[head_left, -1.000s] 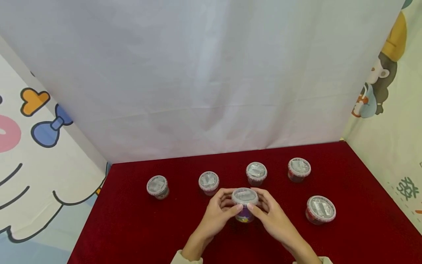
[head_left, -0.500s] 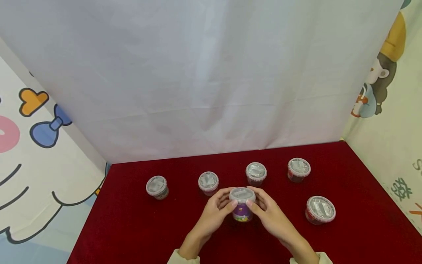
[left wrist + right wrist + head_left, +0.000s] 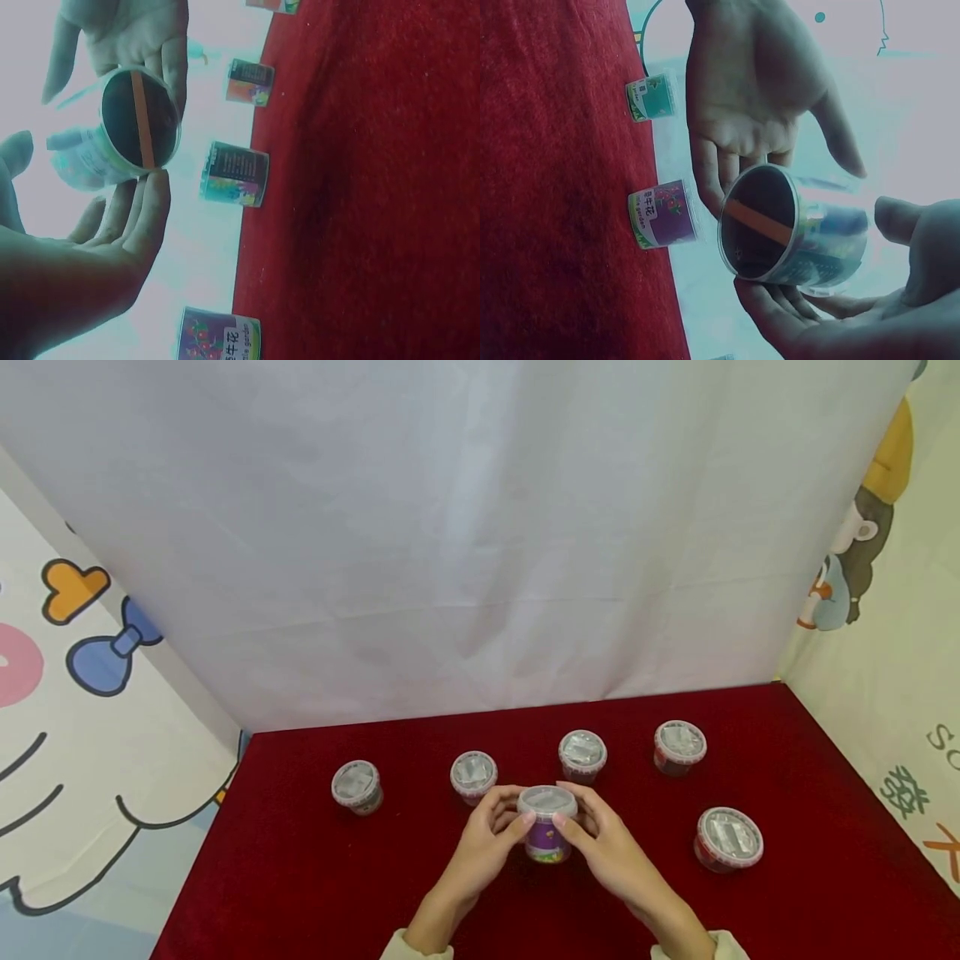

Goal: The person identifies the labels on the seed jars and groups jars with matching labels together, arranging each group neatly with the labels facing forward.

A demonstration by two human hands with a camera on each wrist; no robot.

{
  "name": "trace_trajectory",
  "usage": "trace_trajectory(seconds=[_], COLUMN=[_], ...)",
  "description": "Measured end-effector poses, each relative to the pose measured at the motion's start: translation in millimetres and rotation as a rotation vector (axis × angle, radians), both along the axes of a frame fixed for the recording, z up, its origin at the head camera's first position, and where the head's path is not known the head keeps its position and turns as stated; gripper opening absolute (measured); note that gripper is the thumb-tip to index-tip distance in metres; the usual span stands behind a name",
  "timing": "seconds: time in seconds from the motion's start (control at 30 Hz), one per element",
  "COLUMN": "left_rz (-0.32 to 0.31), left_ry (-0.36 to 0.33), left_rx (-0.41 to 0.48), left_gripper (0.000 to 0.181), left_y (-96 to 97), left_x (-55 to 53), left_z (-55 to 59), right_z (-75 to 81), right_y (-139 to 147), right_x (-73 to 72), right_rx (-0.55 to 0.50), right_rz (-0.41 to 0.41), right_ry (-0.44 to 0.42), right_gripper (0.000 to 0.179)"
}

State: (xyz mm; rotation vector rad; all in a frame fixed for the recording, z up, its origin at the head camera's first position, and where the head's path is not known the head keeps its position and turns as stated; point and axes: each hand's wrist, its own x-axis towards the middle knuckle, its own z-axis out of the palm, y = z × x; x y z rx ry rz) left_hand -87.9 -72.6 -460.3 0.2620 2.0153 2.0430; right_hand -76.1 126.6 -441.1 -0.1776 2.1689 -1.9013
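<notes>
A white curtain hangs behind a table covered with red cloth. Over its front middle, the left hand and right hand pinch a purple-labelled plastic tub between them, thumbs at the near side just under the lid, other fingers curved round the sides and base. That tub is upright and off the cloth, its lid on; the wrist views show a dark underside crossed by an orange strip, though whether the darkness is its filling I cannot tell. Five similar lidded tubs stand apart on the cloth, four in a loose row farther back, one at right; crinkled silvery pieces show at their clear lids.
</notes>
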Motion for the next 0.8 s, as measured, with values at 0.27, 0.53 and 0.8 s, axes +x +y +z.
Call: trace_trajectory(seconds=[0.27,0.53,0.8], left_rz=[-0.010,0.056,0.007], left_ry=[-0.006,0.002,-0.011], left_rx=[0.030,-0.023,0.017], left_gripper=[0.049,0.052,0.051], left_y=[-2.7,0.0,-4.0], left_x=[-0.1,0.4,1.2], left_z=[-0.6,1.5,4.1], right_z=[0.1,1.7,4.4], right_y=[-0.7,-4.8,-0.4], right_x=[0.4,-0.9,-2.7], right_rx=[-0.022,0.017,-0.050], right_rz=[0.013,-0.017,0.033], right_ry=[-0.005,-0.021,-0.020], right_gripper=[0.054,0.054,0.054])
